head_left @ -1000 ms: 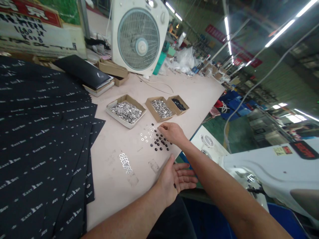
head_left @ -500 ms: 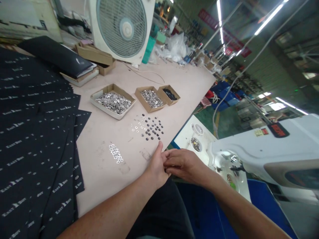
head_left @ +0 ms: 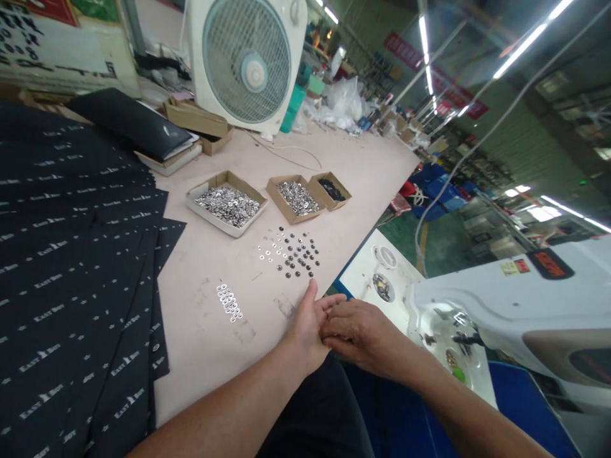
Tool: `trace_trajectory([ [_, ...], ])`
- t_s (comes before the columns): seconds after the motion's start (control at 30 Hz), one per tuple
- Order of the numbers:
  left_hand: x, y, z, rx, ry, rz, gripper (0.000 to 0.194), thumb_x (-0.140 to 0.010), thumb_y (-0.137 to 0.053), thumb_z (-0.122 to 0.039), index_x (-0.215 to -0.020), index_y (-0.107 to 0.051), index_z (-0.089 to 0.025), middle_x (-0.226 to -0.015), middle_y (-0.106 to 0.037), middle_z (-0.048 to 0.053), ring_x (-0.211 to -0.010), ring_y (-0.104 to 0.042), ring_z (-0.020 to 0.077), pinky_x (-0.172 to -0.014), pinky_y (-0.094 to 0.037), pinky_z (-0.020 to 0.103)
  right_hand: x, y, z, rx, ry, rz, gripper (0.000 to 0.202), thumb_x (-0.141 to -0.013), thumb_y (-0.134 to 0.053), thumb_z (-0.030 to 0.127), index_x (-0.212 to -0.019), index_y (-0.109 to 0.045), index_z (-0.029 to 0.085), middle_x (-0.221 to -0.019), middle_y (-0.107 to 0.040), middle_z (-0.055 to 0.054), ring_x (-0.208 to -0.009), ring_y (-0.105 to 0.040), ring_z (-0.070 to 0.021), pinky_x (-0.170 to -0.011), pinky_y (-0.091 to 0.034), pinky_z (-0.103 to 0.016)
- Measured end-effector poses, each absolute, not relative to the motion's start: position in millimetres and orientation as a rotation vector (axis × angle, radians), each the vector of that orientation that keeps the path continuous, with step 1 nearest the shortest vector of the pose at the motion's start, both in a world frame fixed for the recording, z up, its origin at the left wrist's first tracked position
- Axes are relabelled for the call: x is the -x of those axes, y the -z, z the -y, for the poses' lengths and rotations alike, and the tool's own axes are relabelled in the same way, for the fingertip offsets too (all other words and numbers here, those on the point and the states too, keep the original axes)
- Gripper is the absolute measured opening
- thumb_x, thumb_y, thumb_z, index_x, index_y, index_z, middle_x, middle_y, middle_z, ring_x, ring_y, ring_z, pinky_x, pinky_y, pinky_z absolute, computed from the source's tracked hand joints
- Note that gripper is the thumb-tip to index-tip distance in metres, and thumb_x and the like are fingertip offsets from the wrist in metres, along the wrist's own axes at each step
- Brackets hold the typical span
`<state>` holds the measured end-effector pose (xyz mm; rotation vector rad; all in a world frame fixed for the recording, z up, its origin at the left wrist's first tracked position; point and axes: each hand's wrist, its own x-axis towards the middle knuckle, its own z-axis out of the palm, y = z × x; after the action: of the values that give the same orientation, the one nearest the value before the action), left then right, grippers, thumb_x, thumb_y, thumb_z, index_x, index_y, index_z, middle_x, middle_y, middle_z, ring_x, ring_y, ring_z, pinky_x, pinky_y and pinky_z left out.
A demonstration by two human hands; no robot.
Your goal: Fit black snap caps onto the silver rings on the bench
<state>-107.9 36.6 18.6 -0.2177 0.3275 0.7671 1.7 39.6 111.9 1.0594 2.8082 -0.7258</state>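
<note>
At the table's near edge my left hand [head_left: 305, 331] is turned palm up, its thumb raised and its visible fingers stretched out. My right hand [head_left: 356, 331] lies across that palm with fingers bent and pressed together; whatever they pinch is hidden. Just beyond the left thumb, loose dark snap caps [head_left: 301, 261] lie scattered on the table. Small silver rings [head_left: 270, 248] are spread beside them. Further left, silver ring-shaped snap parts [head_left: 230, 304] sit in close rows. Both hands are apart from these pieces.
Open boxes hold silver parts [head_left: 228, 207], more silver parts [head_left: 298, 198] and black parts [head_left: 331, 189]. Dark printed fabric pieces [head_left: 86, 286] are stacked at left. A fan [head_left: 252, 70] stands behind. A white machine [head_left: 525, 305] is on the right.
The whole view has shifted, so the table's contents appear slightly lower and further right. My hands stay together, the right fingers still at the left palm; a left finger now shows more.
</note>
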Motion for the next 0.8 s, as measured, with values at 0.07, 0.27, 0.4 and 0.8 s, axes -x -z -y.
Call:
trace_trajectory([
  [0.07, 107.5, -19.3, -35.1, 0.209, -0.806, -0.289, 0.065, -0.097, -0.034, -0.064, -0.103, -0.064, -0.006, -0.087, -0.066, 0.013, -0.069, -0.064, 0.0179, -0.057, -0.048, 0.024, 0.6, -117.5, -50.0, -1.155, 0.788, -2.756, 0.011, -0.089, -0.059, 0.014, -0.089, -0.068, 0.021, -0.088, -0.067, -0.002, -0.085, -0.061, -0.0164, -0.077, -0.043, -0.028],
  [0.27, 106.6, -22.6, -34.3, 0.176, -0.760, -0.367, 0.066, -0.097, -0.033, -0.063, -0.098, -0.064, -0.005, -0.088, -0.067, 0.017, -0.077, -0.068, 0.0272, -0.068, -0.056, 0.036, 28.9, -106.1, -113.2, -1.606, 0.593, -2.778, 0.010, -0.090, -0.059, 0.019, -0.085, -0.067, 0.019, -0.082, -0.065, 0.001, -0.075, -0.058, -0.0124, -0.068, -0.038, -0.023],
  [0.4, 107.2, -21.7, -35.6, 0.174, -0.735, -0.381, 0.063, -0.097, -0.031, -0.061, -0.103, -0.062, -0.006, -0.092, -0.067, 0.018, -0.077, -0.068, 0.0281, -0.068, -0.056, 0.037, 55.1, -82.7, -152.1, -1.572, 0.551, -2.755, 0.013, -0.090, -0.058, 0.021, -0.084, -0.068, 0.017, -0.079, -0.065, 0.000, -0.071, -0.055, -0.0120, -0.064, -0.035, -0.023],
  [0.8, 107.1, -27.7, -38.9, 0.118, -0.690, -0.414, 0.065, -0.097, -0.026, -0.063, -0.100, -0.059, -0.007, -0.081, -0.064, 0.014, -0.067, -0.065, 0.0235, -0.063, -0.054, 0.033, 70.7, -57.6, -170.3, -1.627, 0.370, -2.559, 0.017, -0.088, -0.058, 0.030, -0.090, -0.072, 0.021, -0.082, -0.071, 0.000, -0.073, -0.059, -0.0145, -0.060, -0.034, -0.024],
])
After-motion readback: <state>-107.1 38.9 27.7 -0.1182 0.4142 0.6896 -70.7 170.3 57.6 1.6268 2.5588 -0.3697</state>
